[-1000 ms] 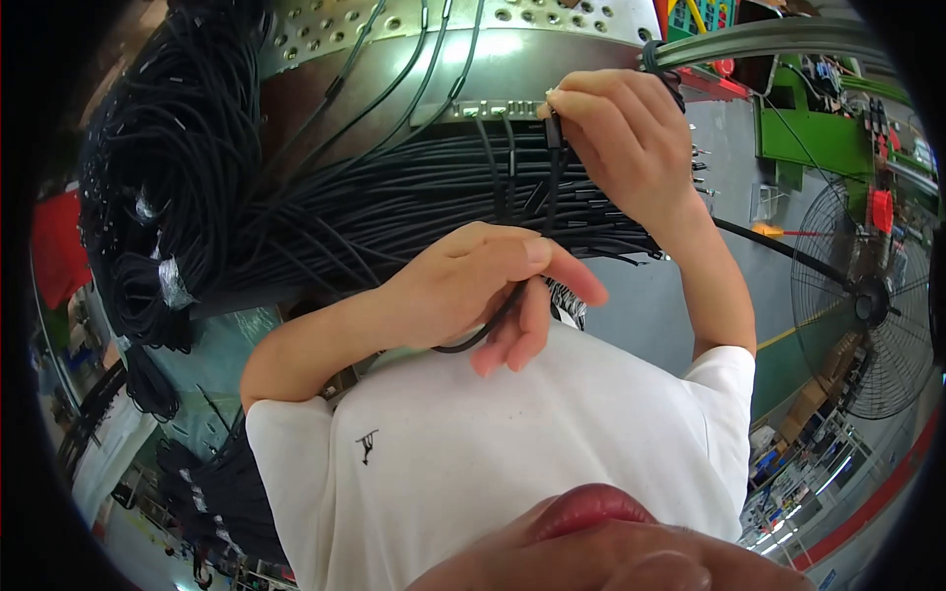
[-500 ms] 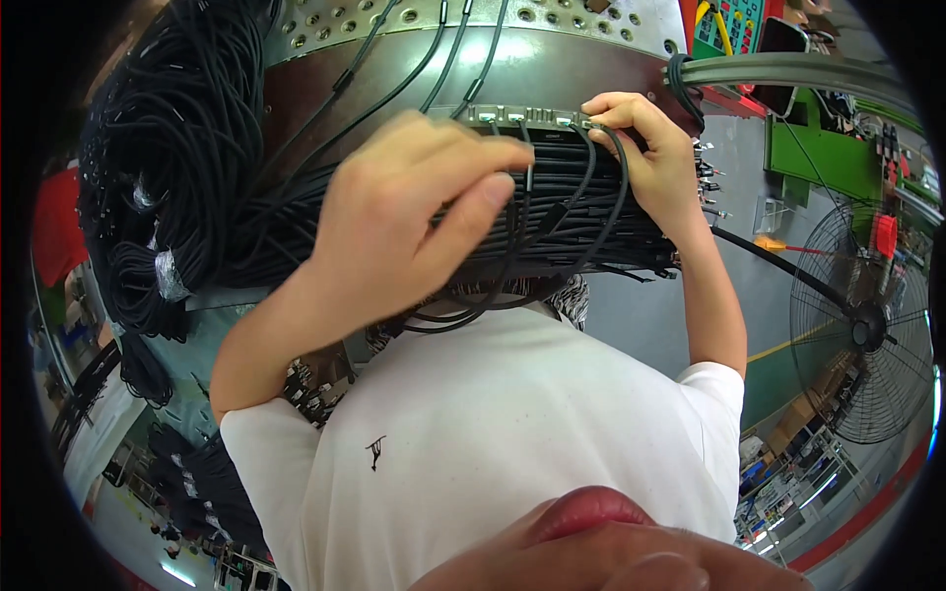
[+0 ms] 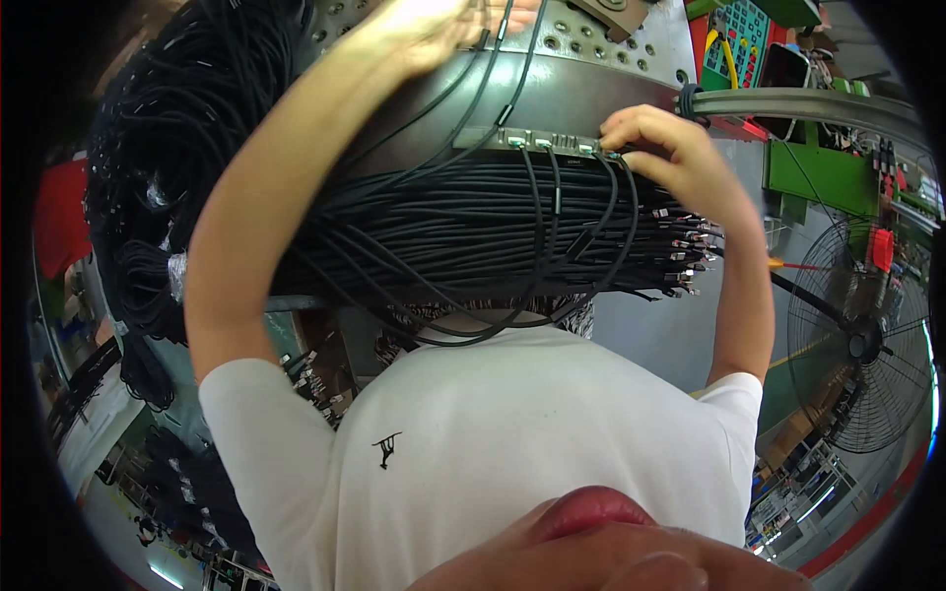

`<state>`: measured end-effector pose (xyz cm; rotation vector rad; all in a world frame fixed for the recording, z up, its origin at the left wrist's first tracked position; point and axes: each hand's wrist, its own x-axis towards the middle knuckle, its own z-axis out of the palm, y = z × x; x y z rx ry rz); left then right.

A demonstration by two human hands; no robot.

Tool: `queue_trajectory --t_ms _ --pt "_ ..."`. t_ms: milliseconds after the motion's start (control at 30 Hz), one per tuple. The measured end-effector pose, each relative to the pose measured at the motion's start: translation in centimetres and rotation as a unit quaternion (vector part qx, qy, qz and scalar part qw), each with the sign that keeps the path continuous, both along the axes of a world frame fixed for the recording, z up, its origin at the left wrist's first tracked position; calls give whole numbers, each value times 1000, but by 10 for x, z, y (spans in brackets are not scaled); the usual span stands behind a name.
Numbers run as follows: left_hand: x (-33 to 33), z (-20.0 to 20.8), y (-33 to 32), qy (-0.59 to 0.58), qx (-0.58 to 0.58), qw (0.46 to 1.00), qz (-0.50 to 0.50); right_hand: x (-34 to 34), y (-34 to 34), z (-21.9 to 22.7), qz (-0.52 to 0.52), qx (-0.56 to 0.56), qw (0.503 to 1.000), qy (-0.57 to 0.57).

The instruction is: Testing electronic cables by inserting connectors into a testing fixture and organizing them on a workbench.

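Reaching up to the top edge, my left hand (image 3: 458, 30) is beside several black cables (image 3: 505, 59) that slant upward. Bright light and the picture's edge hide part of it, so its grip is unclear. My right hand (image 3: 655, 143) has its thumb and fingers closed about a cable plug (image 3: 613, 155) at the right end of a narrow metal fixture strip (image 3: 478, 138). Other cable plugs (image 3: 545, 145) sit in the strip, and their black cables loop down toward my body. A thick bundle of black cables (image 3: 434, 227) lies below, its bare metal plugs (image 3: 690, 246) at the right.
Behind the strip is a perforated metal plate (image 3: 650, 49) with a brown block (image 3: 616, 15). A curved grey tube (image 3: 788, 100) crosses at the upper right. Coiled black cables (image 3: 207, 98) hang at the left. A black fan (image 3: 862, 340) stands at the far right.
My left hand has swung up and away from the strip to the top edge. My right hand stays at the strip's right end. The view has shifted slightly.
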<state>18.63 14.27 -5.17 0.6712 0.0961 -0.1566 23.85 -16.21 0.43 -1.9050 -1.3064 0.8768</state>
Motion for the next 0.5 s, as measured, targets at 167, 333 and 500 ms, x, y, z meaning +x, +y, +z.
queue_trajectory --t_ms 167,333,500 --pt "6 20 -43 121 48 991 27 88 98 -6 -203 218 912 -281" --pt "1 29 -46 120 104 987 4 130 138 -20 -271 72 860 -425" --pt "7 5 -18 -63 -27 994 -80 106 138 -2 -180 179 937 -240"
